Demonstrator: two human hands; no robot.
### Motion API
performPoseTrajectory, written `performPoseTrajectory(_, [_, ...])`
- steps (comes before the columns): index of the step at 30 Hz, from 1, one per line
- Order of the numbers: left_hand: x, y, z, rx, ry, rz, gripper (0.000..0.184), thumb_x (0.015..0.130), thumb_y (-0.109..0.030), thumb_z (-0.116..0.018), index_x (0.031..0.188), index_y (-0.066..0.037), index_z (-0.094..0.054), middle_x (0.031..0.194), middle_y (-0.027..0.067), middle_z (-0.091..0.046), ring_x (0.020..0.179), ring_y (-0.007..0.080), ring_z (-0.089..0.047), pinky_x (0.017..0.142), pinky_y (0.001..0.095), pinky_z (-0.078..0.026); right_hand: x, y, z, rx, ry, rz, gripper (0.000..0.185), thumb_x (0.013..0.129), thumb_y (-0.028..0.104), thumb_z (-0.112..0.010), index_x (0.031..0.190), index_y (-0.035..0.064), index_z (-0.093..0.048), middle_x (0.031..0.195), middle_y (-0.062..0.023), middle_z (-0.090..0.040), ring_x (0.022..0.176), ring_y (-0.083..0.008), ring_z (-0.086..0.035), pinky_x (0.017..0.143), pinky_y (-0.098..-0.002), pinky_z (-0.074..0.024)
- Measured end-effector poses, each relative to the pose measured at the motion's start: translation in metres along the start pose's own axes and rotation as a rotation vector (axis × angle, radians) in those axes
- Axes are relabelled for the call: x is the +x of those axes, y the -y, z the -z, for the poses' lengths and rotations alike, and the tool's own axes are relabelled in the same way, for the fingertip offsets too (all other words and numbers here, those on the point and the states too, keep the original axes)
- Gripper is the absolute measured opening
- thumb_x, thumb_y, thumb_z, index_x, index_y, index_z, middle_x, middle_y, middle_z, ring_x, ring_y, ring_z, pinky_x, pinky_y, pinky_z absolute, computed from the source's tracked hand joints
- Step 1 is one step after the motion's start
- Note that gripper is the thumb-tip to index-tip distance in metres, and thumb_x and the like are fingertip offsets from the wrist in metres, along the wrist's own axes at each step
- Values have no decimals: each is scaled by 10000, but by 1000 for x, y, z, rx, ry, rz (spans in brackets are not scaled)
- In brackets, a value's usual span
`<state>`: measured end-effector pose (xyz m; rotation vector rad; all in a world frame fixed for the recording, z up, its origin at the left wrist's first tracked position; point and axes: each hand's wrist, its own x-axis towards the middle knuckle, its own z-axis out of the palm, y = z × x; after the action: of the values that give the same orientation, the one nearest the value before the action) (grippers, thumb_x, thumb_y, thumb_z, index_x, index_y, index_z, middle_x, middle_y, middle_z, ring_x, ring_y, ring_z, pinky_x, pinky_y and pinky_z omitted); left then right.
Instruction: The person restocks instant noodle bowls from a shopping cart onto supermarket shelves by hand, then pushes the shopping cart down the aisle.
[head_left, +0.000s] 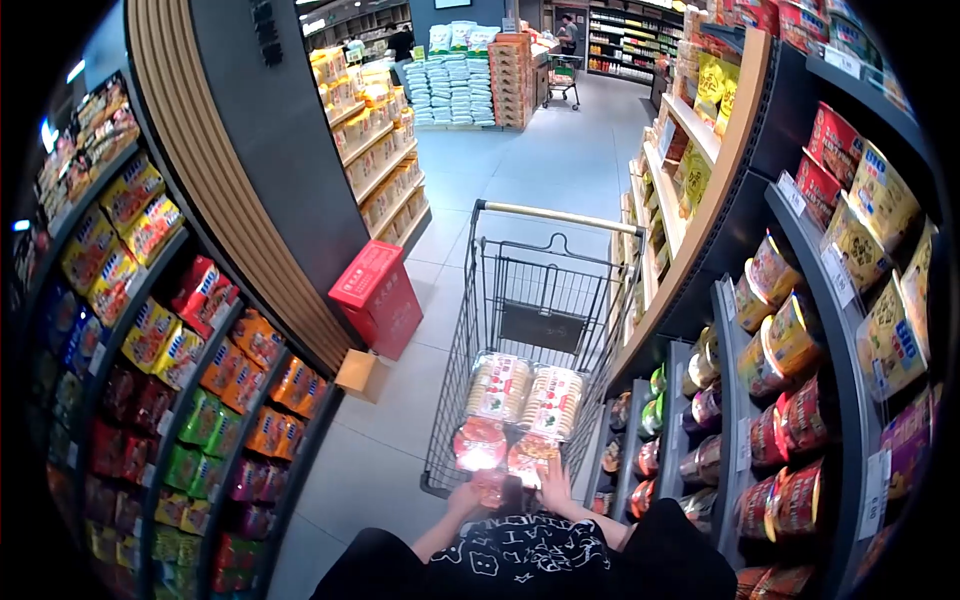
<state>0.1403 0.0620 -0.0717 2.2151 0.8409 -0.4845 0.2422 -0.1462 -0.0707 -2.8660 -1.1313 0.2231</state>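
A black wire shopping cart point(455, 345) stands in front of me. My left hand point(462, 497) is at its near end, fingers curled at a small shiny pinkish-red package point(488, 487) whose kind is blurred by glare. My right hand point(553, 488) has its fingers stretched out against a red printed packet point(528, 458) in the cart. Left of that packet lies a round red-lidded tub point(480, 443). Beyond them are two clear packs of stacked round biscuits, the left pack point(498, 387) and the right pack point(553, 400).
Shelves of bagged noodles point(205, 425) line the left, and cup noodles point(785, 340) fill the right shelves. A red bin point(378, 300) and a small cardboard box point(362, 374) stand left of the cart. Farther off are stacked bags point(450, 90) and another cart point(562, 82).
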Motion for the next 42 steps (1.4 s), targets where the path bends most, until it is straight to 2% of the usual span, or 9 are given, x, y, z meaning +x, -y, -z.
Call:
performPoseTrajectory(3, [6,13,-2,387,16,-205,428,706,-275,-530,1100,-124,-458,794,160,-580,755,298,-571,635,417,-451,-6,13,-54,447,760,199,437,809,405,-363,1102,92,-447,1099,-162,-482,1011,-318,-458,823,-422,-375])
performPoseTrajectory(8, [21,33,-3,631,-187,-594,668,649,-182,-592,1240,-115,-288,840,143,-560,781,286,-547,656,389,-433,-28,31,-30,457,648,-159,464,828,460,-296,997,113,-551,986,-134,-561,929,-300,-523,781,-392,-409])
performPoseTrajectory(12, [15,30,13,594,1,-559,503,669,-194,-567,1136,-79,-417,884,145,-559,817,280,-545,680,389,-427,-35,43,-30,493,605,-256,524,811,514,-264,987,121,-563,969,-128,-571,930,-291,-527,783,-394,-408])
performPoseTrajectory(15, [24,37,12,472,182,-293,381,792,-365,-350,870,-44,-540,887,192,-562,816,306,-560,695,434,-427,-40,56,-27,451,532,-341,559,785,564,-255,968,145,-577,938,-114,-584,905,-281,-540,751,-395,-420])
performPoseTrajectory(22, [57,63,-2,526,427,-368,557,782,-525,-271,1069,-96,-482,1043,147,-530,948,316,-510,792,401,-397,-48,63,-18,377,480,-308,579,743,619,-281,941,175,-596,888,-103,-598,844,-268,-564,691,-379,-442])
performPoseTrajectory(29, [15,63,12,527,155,-483,482,819,-487,-255,986,-149,-555,846,124,-597,797,308,-561,695,407,-427,-62,78,-24,394,347,-393,458,757,517,-382,825,137,-629,838,-101,-607,829,-252,-567,736,-409,-390])
performPoseTrajectory(32, [3,73,5,497,51,-535,512,826,-450,-277,704,-97,-628,752,124,-597,709,300,-563,633,415,-418,-77,84,-24,379,278,-349,333,730,414,-483,858,131,-603,858,-101,-589,854,-262,-536,729,-408,-370])
performPoseTrajectory(37, [-40,86,-4,603,-174,-692,429,738,-453,-463,921,-73,-545,958,94,-548,942,255,-475,848,401,-306,-117,103,-35,199,-25,-331,421,637,271,-597,1022,132,-498,936,-104,-473,952,-268,-423,846,-376,-293])
performPoseTrajectory(42, [-79,92,-9,761,-58,-625,543,654,-387,-601,1053,-64,-424,1066,91,-481,1031,245,-409,917,400,-235,-159,142,-31,209,-98,-472,557,615,236,-613,1133,135,-434,1099,-134,-395,1117,-296,-295,974,-420,-164])
